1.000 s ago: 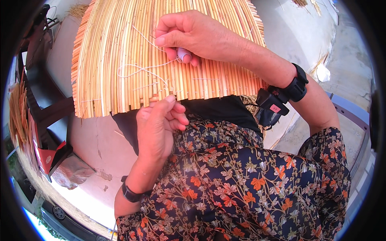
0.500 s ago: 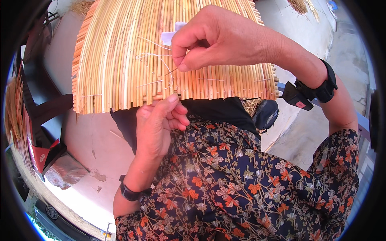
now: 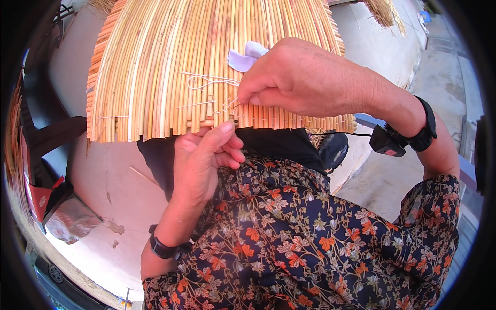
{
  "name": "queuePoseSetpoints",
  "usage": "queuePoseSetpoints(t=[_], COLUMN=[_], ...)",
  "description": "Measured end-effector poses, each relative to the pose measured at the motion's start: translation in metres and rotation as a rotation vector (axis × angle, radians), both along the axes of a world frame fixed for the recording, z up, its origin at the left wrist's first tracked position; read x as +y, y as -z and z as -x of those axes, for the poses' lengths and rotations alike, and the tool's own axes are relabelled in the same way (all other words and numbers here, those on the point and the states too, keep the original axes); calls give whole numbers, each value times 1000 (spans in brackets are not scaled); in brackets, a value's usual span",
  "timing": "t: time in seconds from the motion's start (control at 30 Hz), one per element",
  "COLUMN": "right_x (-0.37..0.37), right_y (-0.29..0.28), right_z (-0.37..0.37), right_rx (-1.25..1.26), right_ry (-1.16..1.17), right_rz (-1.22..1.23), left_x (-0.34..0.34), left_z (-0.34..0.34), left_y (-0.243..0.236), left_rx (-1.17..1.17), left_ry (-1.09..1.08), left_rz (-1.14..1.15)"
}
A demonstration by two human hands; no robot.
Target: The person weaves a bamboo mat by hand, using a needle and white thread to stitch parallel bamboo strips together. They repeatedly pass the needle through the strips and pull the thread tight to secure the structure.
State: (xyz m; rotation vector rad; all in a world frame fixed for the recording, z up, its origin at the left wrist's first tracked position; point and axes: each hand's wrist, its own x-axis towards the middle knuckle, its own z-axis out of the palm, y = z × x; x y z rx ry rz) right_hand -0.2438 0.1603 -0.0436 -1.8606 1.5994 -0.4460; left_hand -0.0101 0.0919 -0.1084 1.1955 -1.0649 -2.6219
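Observation:
A mat of pale reed sticks lies before me, its sticks running away from me, with short white stitches near the front edge. My right hand is closed in a pinch on a thin needle just above the mat near that edge. White thread lies in loose loops beside the pinched fingers. A small pale lilac cloth piece shows by the right knuckles. My left hand grips the mat's front edge, thumb on top and other fingers curled, partly hidden under it.
Below the mat are my dark-trousered legs and patterned shirt. A dark chair-like frame stands at the left. Straw bundles lie at the far right. A thin stick lies on the floor at the left.
My right hand has come down and a little right, bringing the needle closer to the front edge. The lilac cloth has shifted right and nearer. My left hand stays at the edge.

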Motion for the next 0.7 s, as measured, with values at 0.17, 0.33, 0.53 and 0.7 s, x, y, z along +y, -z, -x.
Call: queuePoseSetpoints(t=[0.17,0.33,0.53,0.7], right_x=[-2,-9,-14,-19], right_y=[-6,-11,-21,-26], right_z=[-5,-5,-8,-10], right_rx=[56,92,137,193], right_ry=[-2,-57,-81,-127], right_rz=[-13,-34,-90,-91], left_x=[0,0,0,0], left_z=[1,0,0,1], left_y=[0,1,2,0], left_rx=[14,9,7,4], left_ry=[4,0,-2,-7], left_rz=[-6,-13,-8,1])
